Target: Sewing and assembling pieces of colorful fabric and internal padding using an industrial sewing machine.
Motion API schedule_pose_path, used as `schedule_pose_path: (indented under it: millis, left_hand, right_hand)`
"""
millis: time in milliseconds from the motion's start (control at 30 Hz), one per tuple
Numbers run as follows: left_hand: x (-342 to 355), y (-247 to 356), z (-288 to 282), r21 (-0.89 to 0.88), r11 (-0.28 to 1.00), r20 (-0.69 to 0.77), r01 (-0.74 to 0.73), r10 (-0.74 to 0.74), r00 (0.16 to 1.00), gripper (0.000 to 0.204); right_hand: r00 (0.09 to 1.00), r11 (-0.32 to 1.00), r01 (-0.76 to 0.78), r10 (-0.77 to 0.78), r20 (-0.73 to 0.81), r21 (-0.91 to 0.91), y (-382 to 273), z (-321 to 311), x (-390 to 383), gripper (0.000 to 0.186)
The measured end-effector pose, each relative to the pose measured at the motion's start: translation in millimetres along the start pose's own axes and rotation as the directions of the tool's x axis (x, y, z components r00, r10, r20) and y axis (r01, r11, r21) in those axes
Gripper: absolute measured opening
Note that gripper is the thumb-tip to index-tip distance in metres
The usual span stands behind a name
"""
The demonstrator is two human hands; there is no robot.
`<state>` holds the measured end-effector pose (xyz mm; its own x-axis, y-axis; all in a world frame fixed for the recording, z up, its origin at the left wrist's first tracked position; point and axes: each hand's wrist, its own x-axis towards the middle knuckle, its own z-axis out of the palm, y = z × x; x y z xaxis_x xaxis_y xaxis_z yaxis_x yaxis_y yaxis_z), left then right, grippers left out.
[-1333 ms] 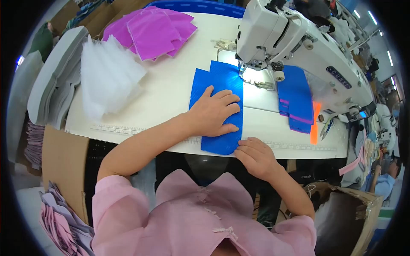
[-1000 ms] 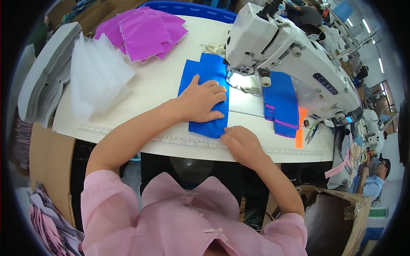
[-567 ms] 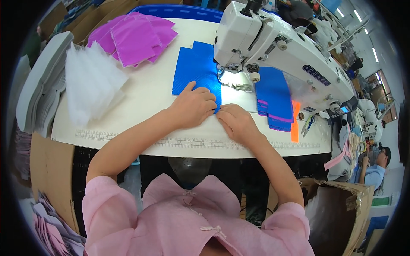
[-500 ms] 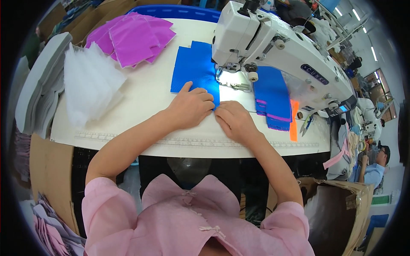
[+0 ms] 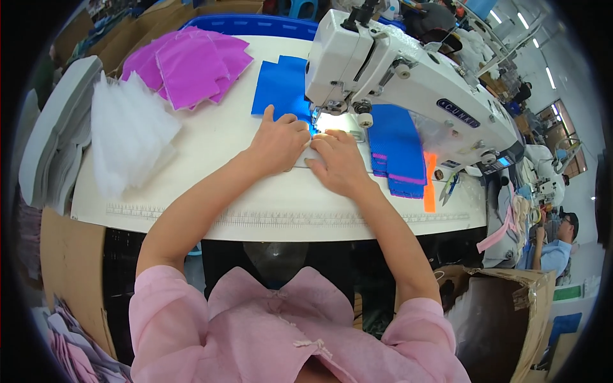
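Observation:
A blue fabric piece point(image 5: 274, 89) lies under the needle and presser foot point(image 5: 315, 117) of the white sewing machine point(image 5: 408, 76). My left hand point(image 5: 278, 142) is at the fabric's lower edge, index finger raised forward and the other fingers bent down onto it. My right hand point(image 5: 335, 159) meets the left just below the needle, fingers bent over the fabric's end, which is mostly hidden under both hands. Right of the needle lies a second blue stack point(image 5: 396, 140) with purple edges, beside an orange strip point(image 5: 430, 179) and scissors point(image 5: 450, 188).
Purple pieces point(image 5: 191, 70), white filmy sheets point(image 5: 128, 137) and grey folded padding point(image 5: 48, 140) sit on the left. A blue tray point(image 5: 249, 23) lines the back. A cardboard box point(image 5: 533, 306) stands at lower right. A co-worker point(image 5: 552, 252) in light blue sits at the far right.
Both my hands have moved forward to the needle, pushing the blue piece further away from me under the machine. My left hand has gone from spread fingers to bent ones.

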<state>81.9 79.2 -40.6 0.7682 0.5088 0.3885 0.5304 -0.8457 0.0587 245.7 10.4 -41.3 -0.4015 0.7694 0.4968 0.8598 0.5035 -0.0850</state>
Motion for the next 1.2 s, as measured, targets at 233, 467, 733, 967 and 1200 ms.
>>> schedule_pose_path:
  millis: [233,467,733,967,1200]
  left_hand:
    - [8,-9,19,0.061,0.996,-0.070,0.063,-0.059,0.996,0.020]
    - [12,-10,23,0.066,0.992,0.008,0.106,-0.106,0.994,0.023]
    - [25,-22,33,0.053,0.994,-0.153,0.093,-0.084,0.985,0.010]
    - [13,-34,18,0.085,0.988,-0.138,0.128,-0.116,0.984,0.009]
    - [-83,-12,-48,-0.435,0.899,-0.079,0.054,-0.098,0.992,0.012]
  right_hand:
    - [0.993,0.998,-0.064,0.066,0.093,-0.019,-5,6,-5,0.043]
    - [0.996,0.996,-0.078,0.077,0.039,0.040,-12,-3,-12,0.036]
    - [0.999,0.998,-0.041,0.042,-0.017,0.038,-5,2,-10,0.030]
    - [0.998,0.989,-0.066,0.066,0.009,0.131,-14,0,-8,0.035]
    - [0.993,0.987,0.073,-0.059,-0.101,0.140,-43,15,21,0.042]
